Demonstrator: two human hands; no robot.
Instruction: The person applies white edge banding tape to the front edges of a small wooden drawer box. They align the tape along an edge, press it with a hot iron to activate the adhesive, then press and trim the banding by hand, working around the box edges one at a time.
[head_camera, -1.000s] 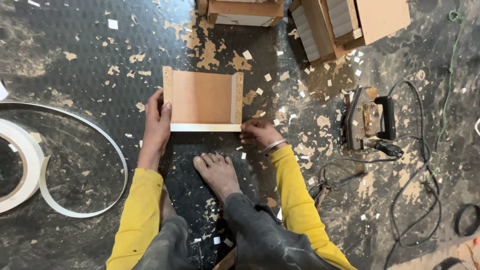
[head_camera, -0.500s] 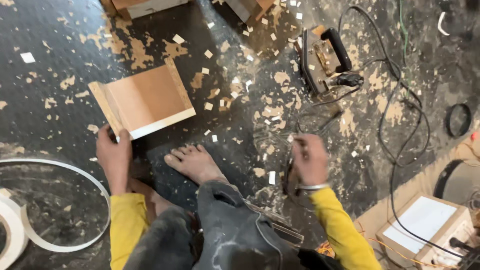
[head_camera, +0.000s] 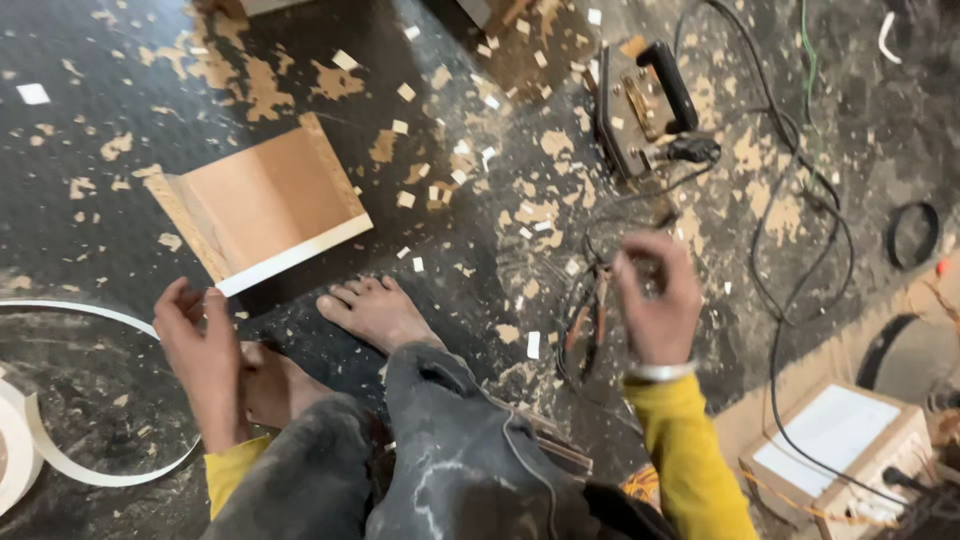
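A person sits low on a dark, chip-strewn floor (head_camera: 120, 90), and the small wooden panel (head_camera: 262, 200) lies flat in the upper left of the frame, its white-banded edge turned toward the body, probably so that edge stays within easy reach. The left hand (head_camera: 200, 345), at lower left, is raised just below the panel's near corner with fingers loosely curled and partly spread; it grips nothing and sits just off the board. A bare foot (head_camera: 375, 312) rests in the centre just below the panel, apart from it. The right hand (head_camera: 655, 300), right of centre, hovers over a pair of orange-handled pliers (head_camera: 585, 325) lying among black cables (head_camera: 800, 250); its fingers are bent and pinched together, but motion blur means I cannot tell whether it holds anything. A loose coil of white edge banding (head_camera: 60, 440) curves along the lower left edge, near the left arm. A clothes iron (head_camera: 645, 105) lies at the top, clear of the panel.
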